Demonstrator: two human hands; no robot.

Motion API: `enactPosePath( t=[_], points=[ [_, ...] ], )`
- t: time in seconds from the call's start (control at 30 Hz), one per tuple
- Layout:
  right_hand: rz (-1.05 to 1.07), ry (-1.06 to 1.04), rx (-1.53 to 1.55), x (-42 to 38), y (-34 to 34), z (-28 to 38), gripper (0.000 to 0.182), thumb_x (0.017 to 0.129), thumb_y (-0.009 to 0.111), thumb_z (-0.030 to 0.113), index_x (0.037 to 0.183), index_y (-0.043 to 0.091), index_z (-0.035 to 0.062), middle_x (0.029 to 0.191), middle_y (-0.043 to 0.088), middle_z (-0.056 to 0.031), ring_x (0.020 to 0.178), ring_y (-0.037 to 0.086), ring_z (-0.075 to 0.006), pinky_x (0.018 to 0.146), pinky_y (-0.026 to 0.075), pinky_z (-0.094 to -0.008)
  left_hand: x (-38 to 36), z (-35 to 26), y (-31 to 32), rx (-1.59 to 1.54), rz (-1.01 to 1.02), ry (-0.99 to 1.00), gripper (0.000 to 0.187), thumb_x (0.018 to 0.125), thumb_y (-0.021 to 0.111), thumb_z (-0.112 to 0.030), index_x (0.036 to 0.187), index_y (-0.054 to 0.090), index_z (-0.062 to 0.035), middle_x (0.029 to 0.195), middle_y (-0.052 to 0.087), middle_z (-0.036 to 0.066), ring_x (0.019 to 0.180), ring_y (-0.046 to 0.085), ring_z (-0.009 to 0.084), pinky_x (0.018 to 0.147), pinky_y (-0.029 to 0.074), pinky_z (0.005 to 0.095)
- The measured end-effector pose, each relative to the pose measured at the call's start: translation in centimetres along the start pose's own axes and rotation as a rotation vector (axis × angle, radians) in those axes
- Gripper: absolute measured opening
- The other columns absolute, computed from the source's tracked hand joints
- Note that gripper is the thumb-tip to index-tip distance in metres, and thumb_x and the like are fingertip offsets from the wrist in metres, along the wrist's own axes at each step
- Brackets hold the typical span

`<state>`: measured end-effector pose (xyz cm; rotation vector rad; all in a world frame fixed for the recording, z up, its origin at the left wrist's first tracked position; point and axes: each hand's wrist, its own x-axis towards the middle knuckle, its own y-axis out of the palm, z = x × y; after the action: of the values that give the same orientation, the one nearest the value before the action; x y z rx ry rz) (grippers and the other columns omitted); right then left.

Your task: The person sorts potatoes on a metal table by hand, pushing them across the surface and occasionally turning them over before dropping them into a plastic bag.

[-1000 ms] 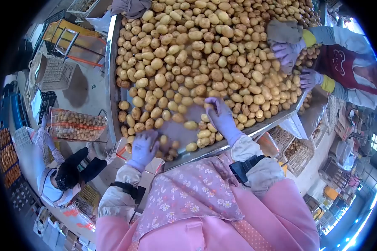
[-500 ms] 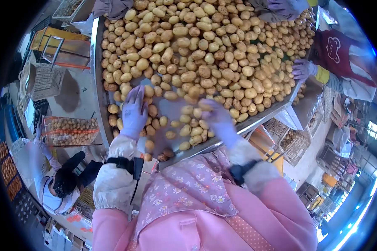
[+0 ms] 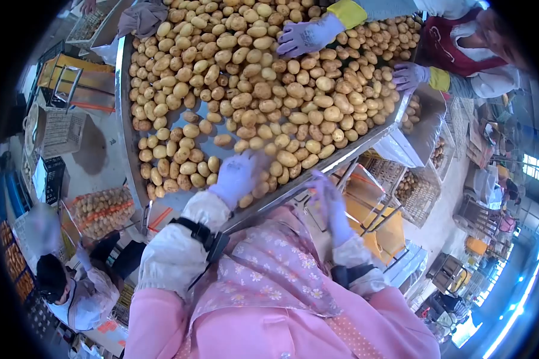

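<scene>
Your left hand (image 3: 238, 175) has moved across to the near edge of the metal table (image 3: 124, 128) and now rests flat, fingers spread, on the potatoes (image 3: 263, 90) lying there; it covers them without closing on any. Your right hand (image 3: 329, 206) has left the pile and hangs off the table edge, above the yellow frame (image 3: 382, 230). It is blurred; whether it holds a potato cannot be told. Judged from this, the near-edge potatoes are being swept off. A co-worker's gloved hand (image 3: 302, 37) works the far side.

Head camera, steeply down, close
</scene>
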<state>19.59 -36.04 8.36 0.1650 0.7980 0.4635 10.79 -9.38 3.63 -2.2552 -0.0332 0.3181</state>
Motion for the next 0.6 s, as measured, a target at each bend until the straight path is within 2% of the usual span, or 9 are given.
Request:
enactPosePath(
  t=[0.03,0.13,0.17,0.27,0.37,0.4,0.47,0.57,0.6],
  points=[
    [0.07,0.06,-0.028,-0.7,2.5,0.1,0.039,0.106,0.05,0.031,0.141,0.051,0.0132,0.125,0.062,-0.0052,0.083,0.059,-0.0107,0.063,0.045,-0.0218,0.0,-3.3,-3.1,-0.119,-0.004,0.081,0.053,0.087,0.067,-0.022,0.137,0.058,-0.0075,0.117,0.067,0.013,0.093,0.067,0.0373,0.082,0.054,0.0467],
    [-0.06,0.014,-0.093,0.5,4.2,-3.2,0.035,0.105,0.058,0.019,0.139,0.052,0.0089,0.119,0.063,-0.0068,0.093,0.063,-0.0137,0.07,0.054,-0.0282,-3.0,-5.9,1.3,-0.208,-0.126,0.323,0.058,0.089,0.067,-0.028,0.141,0.054,-0.0054,0.138,0.058,0.018,0.125,0.055,0.0423,0.108,0.043,0.0522],
    [0.045,0.085,0.211,0.2,1.9,-2.2,0.034,0.103,0.063,0.019,0.133,0.054,0.0082,0.113,0.063,-0.0047,0.09,0.062,-0.0141,0.072,0.053,-0.0268,-3.7,-5.2,1.7,-0.199,-0.136,0.315,0.058,0.089,0.067,-0.028,0.141,0.054,-0.0054,0.138,0.058,0.018,0.125,0.055,0.0423,0.108,0.043,0.0522],
    [-0.255,-0.149,-0.356,-0.8,-8.3,-0.5,0.025,0.099,0.066,0.019,0.121,0.061,0.0086,0.099,0.068,-0.0032,0.088,0.063,-0.016,0.077,0.054,-0.0301,-7.1,-1.4,1.3,-0.052,0.058,0.361,0.059,0.089,0.066,-0.029,0.142,0.054,-0.0072,0.149,0.049,0.018,0.139,0.044,0.0417,0.116,0.035,0.0518],
    [-0.517,-0.435,-1.871,-3.2,-16.6,4.2,0.021,0.099,0.065,0.018,0.115,0.068,0.0044,0.115,0.073,-0.013,0.101,0.071,-0.0228,0.091,0.055,-0.0355,-12.4,4.2,-0.3,0.098,0.013,0.253,0.054,0.09,0.065,-0.028,0.139,0.054,-0.0077,0.147,0.049,0.018,0.137,0.045,0.0405,0.115,0.037,0.0504],
    [-0.505,-0.45,-1.875,-2.3,-16.0,5.0,0.021,0.099,0.065,0.018,0.115,0.068,0.0044,0.115,0.073,-0.013,0.101,0.071,-0.0228,0.091,0.055,-0.0355,-13.1,4.9,-0.4,0.101,0.001,0.242,0.054,0.09,0.065,-0.028,0.139,0.054,-0.0077,0.147,0.049,0.018,0.137,0.045,0.0405,0.115,0.037,0.0504],
    [-0.57,-0.59,-1.16,0.8,-13.7,5.9,0.027,0.097,0.065,0.014,0.122,0.068,0.0052,0.127,0.069,-0.0158,0.118,0.067,-0.0253,0.102,0.051,-0.0383,-14.9,6.0,-0.3,0.027,0.022,0.125,0.053,0.089,0.065,-0.024,0.138,0.055,-0.0072,0.142,0.053,0.019,0.133,0.049,0.039,0.114,0.038,0.0508],
    [-0.067,-0.843,-1.162,9.1,-5.4,3.0,0.03,0.095,0.062,-0.002,0.124,0.066,0.0032,0.138,0.061,-0.0176,0.119,0.064,-0.0261,0.101,0.052,-0.0331,-12.1,4.8,-0.4,0.078,-0.181,-0.088,0.048,0.088,0.063,-0.014,0.135,0.058,-0.0071,0.138,0.056,0.018,0.125,0.054,0.039,0.107,0.042,0.0519],
    [-0.038,-0.668,-0.824,10.6,0.6,1.3,0.033,0.092,0.066,-0.001,0.125,0.067,0.0041,0.136,0.063,-0.0174,0.118,0.065,-0.0284,0.098,0.053,-0.0338,-11.3,5.2,0.1,0.104,-0.326,-0.155,0.048,0.088,0.062,-0.01,0.136,0.058,-0.008,0.138,0.056,0.017,0.124,0.054,0.0398,0.104,0.045,0.0512]
  ],
)
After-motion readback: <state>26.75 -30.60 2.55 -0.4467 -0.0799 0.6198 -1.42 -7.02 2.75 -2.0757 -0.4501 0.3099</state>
